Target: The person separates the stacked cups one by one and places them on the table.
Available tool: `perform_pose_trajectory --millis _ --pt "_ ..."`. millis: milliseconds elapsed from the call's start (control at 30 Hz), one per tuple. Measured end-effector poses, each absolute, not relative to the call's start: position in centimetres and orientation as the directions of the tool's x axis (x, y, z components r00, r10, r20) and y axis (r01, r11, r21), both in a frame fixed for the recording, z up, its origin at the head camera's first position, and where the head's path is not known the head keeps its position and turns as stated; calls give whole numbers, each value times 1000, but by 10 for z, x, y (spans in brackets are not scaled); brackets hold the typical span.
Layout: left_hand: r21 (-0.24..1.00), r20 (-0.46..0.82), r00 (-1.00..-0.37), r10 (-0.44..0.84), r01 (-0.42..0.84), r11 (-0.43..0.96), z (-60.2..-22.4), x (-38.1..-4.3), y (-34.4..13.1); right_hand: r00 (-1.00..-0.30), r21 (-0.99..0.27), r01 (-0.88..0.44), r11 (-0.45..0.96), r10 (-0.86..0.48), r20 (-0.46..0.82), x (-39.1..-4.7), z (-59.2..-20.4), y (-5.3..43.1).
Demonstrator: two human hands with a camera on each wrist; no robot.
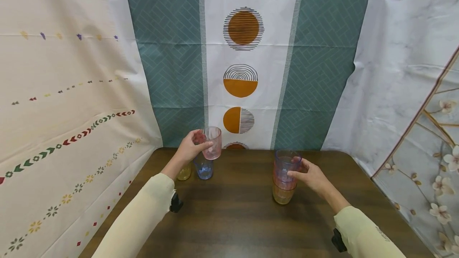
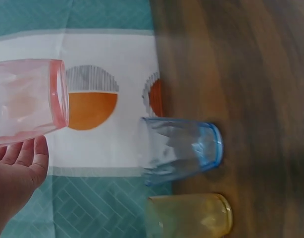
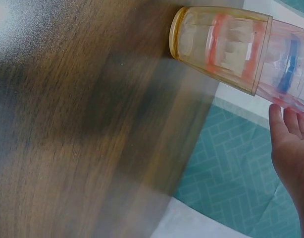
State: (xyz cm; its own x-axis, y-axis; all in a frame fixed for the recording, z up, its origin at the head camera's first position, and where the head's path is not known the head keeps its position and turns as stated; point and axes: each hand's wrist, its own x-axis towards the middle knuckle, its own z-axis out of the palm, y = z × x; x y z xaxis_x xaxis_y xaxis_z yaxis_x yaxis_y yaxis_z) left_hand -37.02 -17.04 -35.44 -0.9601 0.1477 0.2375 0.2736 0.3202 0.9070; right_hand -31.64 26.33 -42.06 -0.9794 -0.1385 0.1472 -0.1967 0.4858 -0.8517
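Observation:
My left hand [image 1: 188,147] grips a clear pink tumbler [image 1: 214,146], raised over the back left of the table. Below it a blue tumbler [image 2: 184,148] stands upright, with a yellow tumbler [image 2: 191,215] beside it, partly hidden by my wrist in the head view. On the right, my right hand [image 1: 312,176] holds a blue tumbler [image 1: 287,157], thumb in front and fingers behind. That one sits nested in a pink tumbler [image 3: 276,64], which in turn sits in a yellow tumbler [image 1: 282,195] at the bottom of the stack.
The dark wooden table [image 1: 229,218] carries the tumblers near its back edge. Behind it hangs a green and white curtain [image 1: 172,71] with orange circles. Patterned cloths [image 1: 71,130] hang at both sides.

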Motion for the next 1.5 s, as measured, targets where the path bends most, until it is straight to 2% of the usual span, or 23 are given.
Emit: perform_pose_trajectory --millis 467,1167,1500 --pt "930 154 -983 101 179 321 -404 -360 -195 -977 -871 -202 447 -148 151 -313 -421 263" --pt "927 161 -987 11 155 341 -466 -346 -202 -979 -870 -194 453 -143 144 -313 -422 262" --pt "923 142 -990 -10 129 364 -481 -344 -199 -978 -876 -198 439 -145 148 -313 -423 262"
